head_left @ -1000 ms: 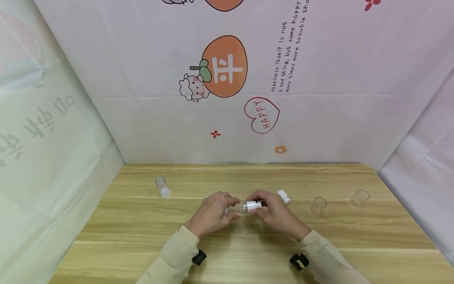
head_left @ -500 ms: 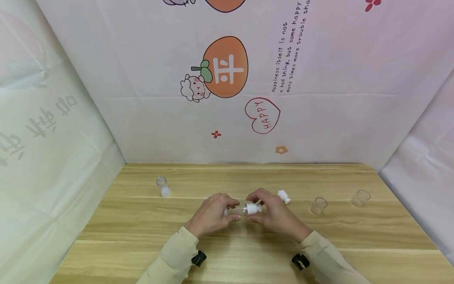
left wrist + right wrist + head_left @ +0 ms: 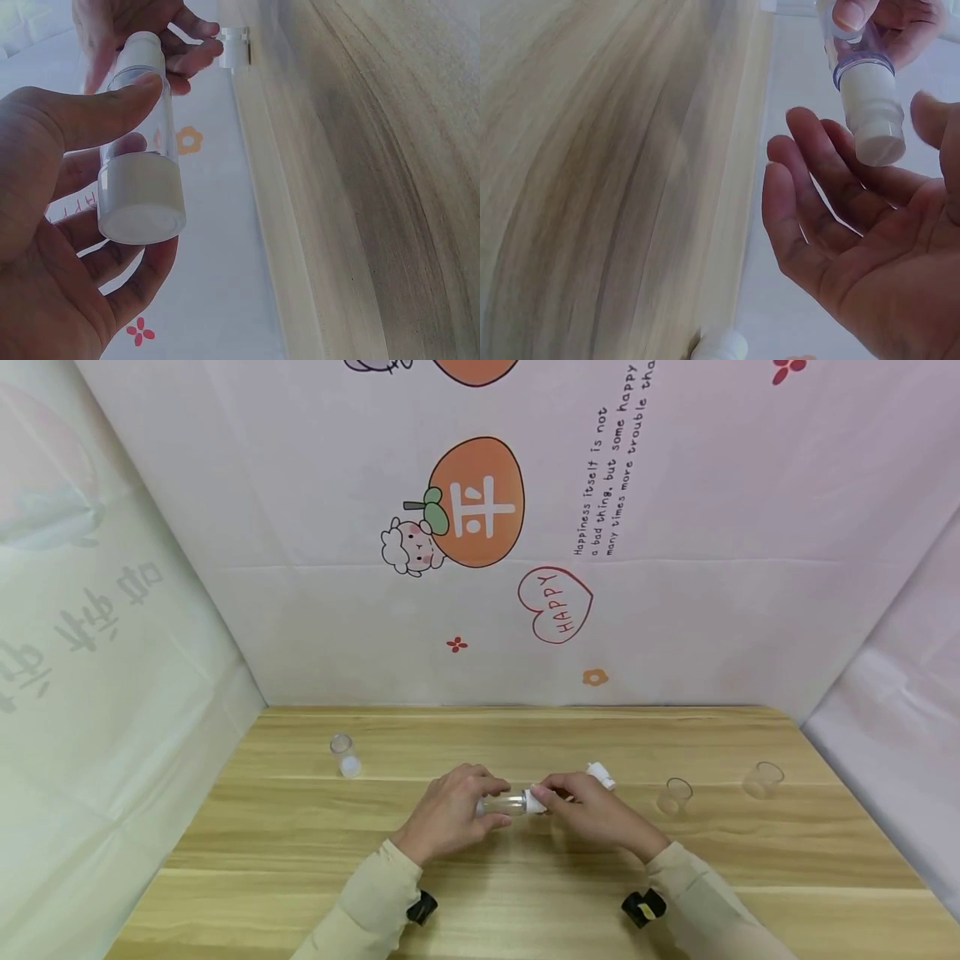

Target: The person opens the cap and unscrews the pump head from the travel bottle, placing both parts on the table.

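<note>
My left hand (image 3: 453,810) grips a clear pump bottle (image 3: 141,195) by its see-through body and white base, holding it sideways over the table. The bottle's white pump head (image 3: 874,112) points toward my right hand (image 3: 596,812). In the right wrist view the right hand's fingers spread loosely around the pump head, and a gap shows between thumb and pump. From the head view, the right thumb and fingertips overlap the white part.
Another white pump head (image 3: 600,775) lies behind the right hand. Two clear cup-shaped covers, a nearer one (image 3: 677,797) and a farther one (image 3: 762,780), stand at right. A small clear bottle (image 3: 345,756) is at back left on the wooden table (image 3: 300,860).
The right hand has turned around the pump head, its thumb coming over the top, and its wrist has shifted slightly right. The left hand and the bottle stay in place.
</note>
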Motion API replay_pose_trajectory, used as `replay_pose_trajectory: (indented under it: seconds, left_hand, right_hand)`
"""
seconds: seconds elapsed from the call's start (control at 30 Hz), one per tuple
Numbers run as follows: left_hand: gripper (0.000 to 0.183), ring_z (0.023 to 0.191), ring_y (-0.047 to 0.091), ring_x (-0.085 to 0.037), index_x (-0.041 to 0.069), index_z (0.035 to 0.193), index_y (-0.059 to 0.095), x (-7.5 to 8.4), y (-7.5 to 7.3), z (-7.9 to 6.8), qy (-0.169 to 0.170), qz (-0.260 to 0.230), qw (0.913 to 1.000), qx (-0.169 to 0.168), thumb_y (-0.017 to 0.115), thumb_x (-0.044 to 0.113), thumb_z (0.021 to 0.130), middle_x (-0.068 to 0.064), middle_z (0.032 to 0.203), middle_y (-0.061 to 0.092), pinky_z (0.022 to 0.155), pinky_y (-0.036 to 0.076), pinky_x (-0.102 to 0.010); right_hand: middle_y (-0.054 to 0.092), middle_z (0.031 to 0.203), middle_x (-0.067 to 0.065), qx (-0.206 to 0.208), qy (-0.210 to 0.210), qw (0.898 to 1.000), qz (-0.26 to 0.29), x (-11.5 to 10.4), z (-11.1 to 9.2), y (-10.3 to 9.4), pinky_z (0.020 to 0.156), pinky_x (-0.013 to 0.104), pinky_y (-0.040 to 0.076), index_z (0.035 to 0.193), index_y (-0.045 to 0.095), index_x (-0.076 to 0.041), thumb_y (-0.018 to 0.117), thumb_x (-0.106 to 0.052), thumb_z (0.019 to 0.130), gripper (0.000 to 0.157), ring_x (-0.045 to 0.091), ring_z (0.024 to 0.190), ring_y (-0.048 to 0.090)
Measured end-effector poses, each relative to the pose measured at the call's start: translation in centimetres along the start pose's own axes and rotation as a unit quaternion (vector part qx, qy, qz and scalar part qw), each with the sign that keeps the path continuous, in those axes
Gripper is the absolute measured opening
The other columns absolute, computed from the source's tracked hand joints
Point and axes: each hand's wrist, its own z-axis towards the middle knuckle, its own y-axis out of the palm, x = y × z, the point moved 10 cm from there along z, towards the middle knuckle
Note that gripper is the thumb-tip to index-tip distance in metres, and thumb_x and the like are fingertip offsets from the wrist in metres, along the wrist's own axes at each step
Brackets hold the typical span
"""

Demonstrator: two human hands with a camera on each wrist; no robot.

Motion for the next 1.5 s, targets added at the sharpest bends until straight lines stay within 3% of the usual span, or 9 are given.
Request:
replay_pose_trajectory:
  seconds: [0.1,0.33,0.63,0.77,0.9,1.03,1.2,1.33,1.5]
  left_hand:
    - [0.034,0.092,0.062,-0.013,0.010,0.114,0.076,0.1,0.0,0.0,0.004,-0.001,1.0000,0.004,0.084,0.028,0.086,-0.001,0.107,0.071,0.073,0.053,-0.028]
    - [0.036,0.093,0.063,-0.014,0.010,0.116,0.076,-0.4,0.3,0.1,0.000,-0.013,0.9999,-0.006,0.083,0.029,0.086,0.000,0.107,0.071,0.075,0.053,-0.029]
    - [0.038,0.095,0.065,-0.012,0.009,0.116,0.076,-1.0,0.7,0.2,-0.013,-0.045,0.9985,-0.028,0.084,0.029,0.086,-0.001,0.108,0.074,0.083,0.053,-0.033]
    - [0.038,0.095,0.066,-0.012,0.009,0.116,0.076,-1.0,0.7,0.2,-0.012,-0.053,0.9981,-0.027,0.083,0.030,0.086,-0.002,0.108,0.074,0.085,0.053,-0.034]
    - [0.038,0.094,0.065,-0.012,0.009,0.116,0.076,-1.0,0.5,0.1,-0.013,-0.046,0.9986,-0.022,0.083,0.031,0.086,-0.001,0.108,0.073,0.082,0.053,-0.031]
    - [0.035,0.089,0.062,-0.013,0.010,0.114,0.076,-0.7,0.1,0.0,-0.007,-0.032,0.9995,-0.004,0.084,0.029,0.085,-0.001,0.105,0.072,0.074,0.051,-0.028]
    - [0.034,0.087,0.060,-0.012,0.011,0.112,0.076,-0.1,-0.4,0.1,0.013,-0.007,0.9996,0.026,0.086,0.027,0.083,0.000,0.104,0.070,0.070,0.051,-0.026]
    - [0.035,0.089,0.061,-0.013,0.011,0.111,0.076,0.2,-0.6,0.1,0.026,0.007,0.9987,0.042,0.088,0.026,0.081,0.000,0.103,0.069,0.071,0.053,-0.028]
    - [0.035,0.090,0.062,-0.015,0.011,0.111,0.076,0.2,-0.6,0.0,0.025,0.003,0.9988,0.042,0.087,0.027,0.082,0.001,0.103,0.069,0.072,0.053,-0.029]
  right_hand:
    - [0.071,0.092,0.005,-0.012,0.001,1.000,0.020,0.0,0.0,0.2,0.073,0.030,0.052,0.100,0.072,-0.012,0.050,-0.036,0.108,0.034,0.027,0.088,0.066]
    - [0.068,0.097,-0.002,0.010,-0.032,0.999,0.034,-0.6,0.0,-0.1,0.076,0.030,0.056,0.107,0.071,-0.012,0.069,-0.028,0.099,0.018,0.014,0.087,0.062]
    - [0.067,0.100,-0.005,0.020,-0.046,0.998,0.044,-1.1,0.1,-0.2,0.082,0.036,0.056,0.107,0.067,-0.015,0.083,-0.013,0.085,0.027,0.016,0.093,0.063]
    - [0.067,0.104,-0.004,0.024,-0.044,0.998,0.041,-1.1,0.0,-0.3,0.083,0.036,0.055,0.113,0.066,-0.012,0.085,-0.022,0.084,0.036,0.017,0.095,0.063]
    - [0.066,0.110,0.000,0.026,-0.029,0.999,0.039,-0.7,-0.1,-0.4,0.084,0.034,0.055,0.120,0.064,-0.006,0.080,-0.035,0.089,0.045,0.019,0.099,0.063]
    - [0.068,0.105,0.005,0.004,-0.001,0.999,0.047,0.0,-0.1,-0.3,0.078,0.032,0.055,0.117,0.068,-0.003,0.064,-0.036,0.102,0.036,0.023,0.094,0.064]
    - [0.071,0.096,0.016,-0.033,0.046,0.991,0.118,0.9,0.0,0.2,0.076,0.043,0.057,0.109,0.070,0.001,0.044,-0.035,0.110,0.045,0.033,0.089,0.067]
    - [0.070,0.092,0.019,-0.046,0.071,0.983,0.166,1.1,-0.1,0.5,0.080,0.051,0.057,0.107,0.070,0.004,0.044,-0.036,0.110,0.047,0.034,0.089,0.068]
    - [0.069,0.093,0.020,-0.040,0.067,0.982,0.171,0.8,-0.2,0.5,0.080,0.047,0.057,0.106,0.070,0.002,0.055,-0.031,0.106,0.036,0.034,0.091,0.067]
